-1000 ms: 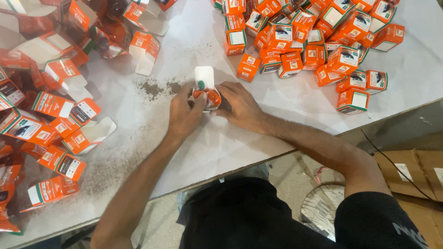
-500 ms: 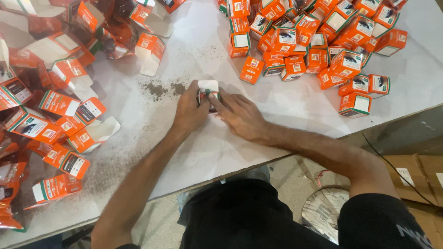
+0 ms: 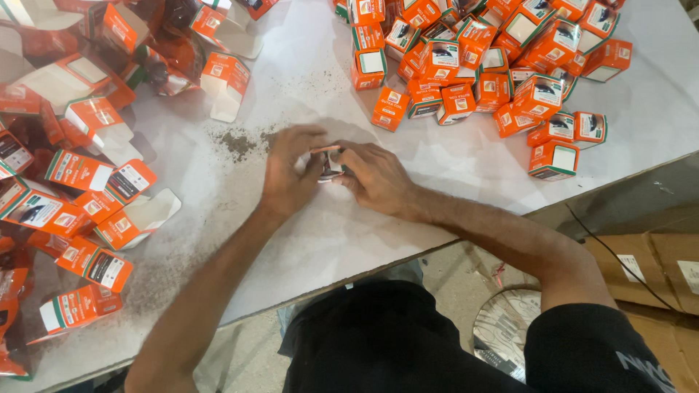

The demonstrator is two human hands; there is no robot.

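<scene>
I have one view only, from the head camera, looking steeply down and slightly forward over my chest onto the white bench. It sits close, with both forearms in frame and the floor at lower right.

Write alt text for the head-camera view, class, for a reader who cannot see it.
Two hands, left hand and right hand, meet over a small box on a white table, mostly covering it. A heap of closed orange boxes lies upper right, open boxes are scattered left, and dark powder lies beside the left hand.
</scene>
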